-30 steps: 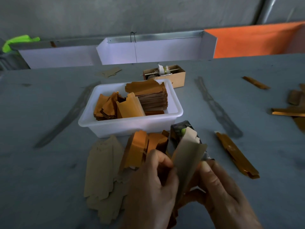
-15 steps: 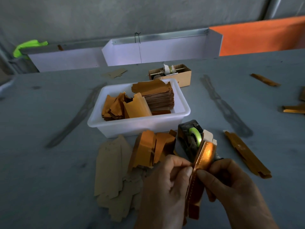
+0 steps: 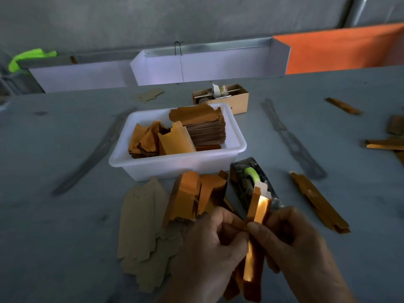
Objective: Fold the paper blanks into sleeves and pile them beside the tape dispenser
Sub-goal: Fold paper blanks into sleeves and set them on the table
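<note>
Both hands pinch the folded gold paper sleeve point(image 3: 256, 217), left hand point(image 3: 209, 254) and right hand point(image 3: 299, 248) on opposite sides. Its long axis runs away from the person, upper end toward the tape dispenser point(image 3: 251, 182). The sleeve pile point(image 3: 317, 200) lies right of the dispenser, nearer the right hand.

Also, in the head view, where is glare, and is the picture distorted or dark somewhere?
Head view: bright glare on the folded gold blank that the left hand and right hand pinch; both hands are dim; the wide lens bends the table edge and back wall.
</note>
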The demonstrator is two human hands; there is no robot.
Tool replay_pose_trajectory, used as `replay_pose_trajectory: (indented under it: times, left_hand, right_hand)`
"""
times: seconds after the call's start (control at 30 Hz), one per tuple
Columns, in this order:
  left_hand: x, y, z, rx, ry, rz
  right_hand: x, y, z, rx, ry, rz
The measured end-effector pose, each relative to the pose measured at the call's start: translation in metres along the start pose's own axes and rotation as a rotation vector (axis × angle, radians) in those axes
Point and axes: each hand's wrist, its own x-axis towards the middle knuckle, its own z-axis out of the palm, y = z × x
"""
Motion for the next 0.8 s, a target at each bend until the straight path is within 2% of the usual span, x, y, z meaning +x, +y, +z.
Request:
replay_pose_trajectory:
  times: [0.2,0.47,0.57,0.63,0.73,0.8]
  left_hand:
    - [0.009,0.0,0.0,-0.049,-0.011,0.058]
    - [0.022,0.002,0.007,-0.243,-0.05,-0.074]
    - [0.028,0.002,0.006,-0.317,0.043,-0.107]
    - [0.034,0.001,0.004,-0.331,0.127,-0.096]
    - [0.04,0.001,-0.002,-0.312,0.196,-0.074]
    - [0.041,0.001,-0.003,-0.279,0.205,-0.057]
  right_hand:
    - [0.01,0.006,0.002,-0.022,0.064,-0.041]
    - [0.019,0.01,0.001,0.082,0.081,-0.148]
    - [0.025,0.006,-0.005,0.099,0.011,-0.137]
    - [0.036,0.009,-0.015,0.084,0.069,-0.158]
    - [0.06,0.015,-0.034,0.011,0.266,-0.161]
    - [0.072,0.02,-0.042,-0.073,0.293,-0.14]
